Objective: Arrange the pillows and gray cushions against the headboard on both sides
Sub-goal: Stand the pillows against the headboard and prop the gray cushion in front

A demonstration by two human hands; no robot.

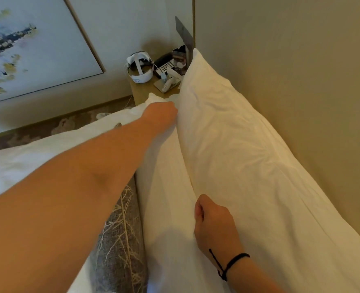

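Where the bed meets the padded headboard (291, 81), two white pillows stand on edge, one before the other. Back pillow (249, 155) leaning flat against the headboard, its far corner poking up beside the nightstand (142, 89). Front pillow (166, 187) pressed against the back one, a deep crease running between them.

Left hand (161, 112) stretched far forward to the front pillow's far end — fingers curled into the cloth there, though the tips are buried in the fold and the exact grip cannot be told. Right hand (213, 223) near the camera, fingers bunched together and pinching the front pillow's top edge at the crease; black cord bracelet (230, 264) around that wrist.

Gray cushion (120, 240) with a pale branch pattern lying under the left forearm, touching the front pillow's lower side, partly hidden. White bedding (16, 166) spread out to the left.

On the nightstand: white headset (140, 67), telephone with keypad (165, 64), a few small items too cluttered to name. Framed painting (26, 47) leaning at the wall beyond.
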